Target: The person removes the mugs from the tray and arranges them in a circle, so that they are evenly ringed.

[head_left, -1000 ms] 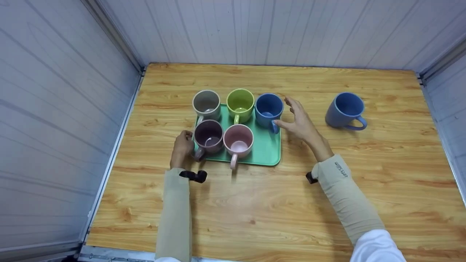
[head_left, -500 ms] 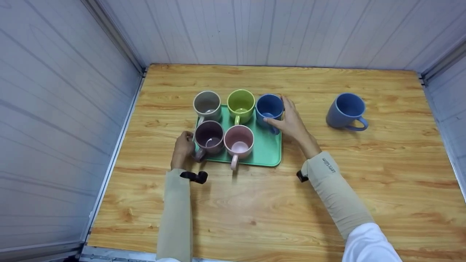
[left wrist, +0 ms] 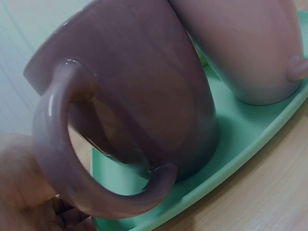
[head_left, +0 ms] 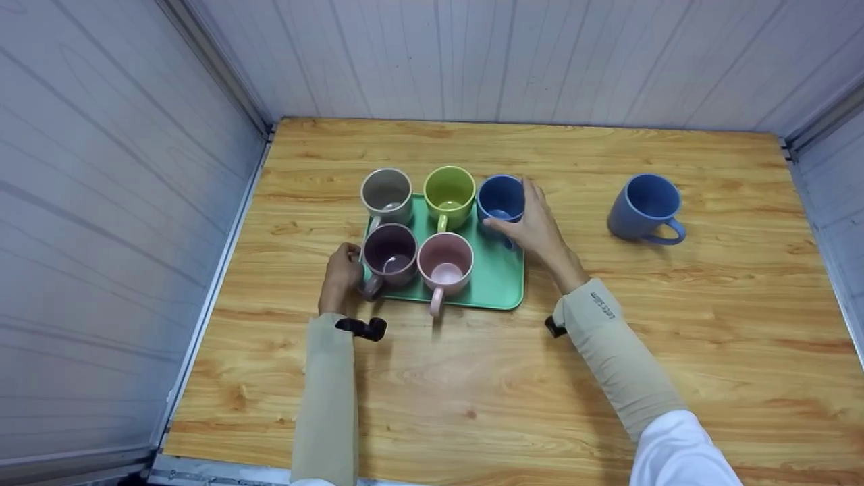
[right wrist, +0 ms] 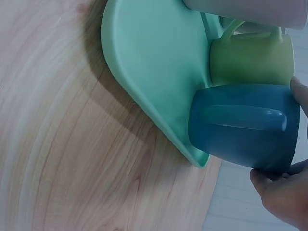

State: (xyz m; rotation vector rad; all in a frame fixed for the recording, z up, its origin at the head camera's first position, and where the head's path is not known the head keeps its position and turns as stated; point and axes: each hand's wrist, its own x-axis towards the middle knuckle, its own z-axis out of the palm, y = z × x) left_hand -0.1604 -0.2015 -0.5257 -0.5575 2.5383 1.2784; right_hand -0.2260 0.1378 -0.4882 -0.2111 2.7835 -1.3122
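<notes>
My right hand [head_left: 540, 226] holds a blue mug [head_left: 498, 197] near its rim, thumb in front and fingers at the far side. In the right wrist view this mug [right wrist: 240, 127] stands at a corner of the green tray [right wrist: 154, 62], its handle toward the camera. At the opposite end of the green tray [head_left: 496, 283], my left hand [head_left: 342, 270] grips the edge, fingers curled beside a purple mug [head_left: 390, 253]. That purple mug [left wrist: 144, 86] hides part of the fingers in the left wrist view.
Also on the tray are a grey mug [head_left: 387, 196], a yellow-green mug [head_left: 449, 199] and a pink mug [head_left: 445, 263]. A second blue mug [head_left: 644, 209] stands apart on the wooden table [head_left: 472, 405], at the right. Panel walls [head_left: 472, 61] enclose the table's back and sides.
My right hand has moved left from beside the blue mug and closed round its upper part. My left hand stays at the tray's edge, and the mugs keep their places.
</notes>
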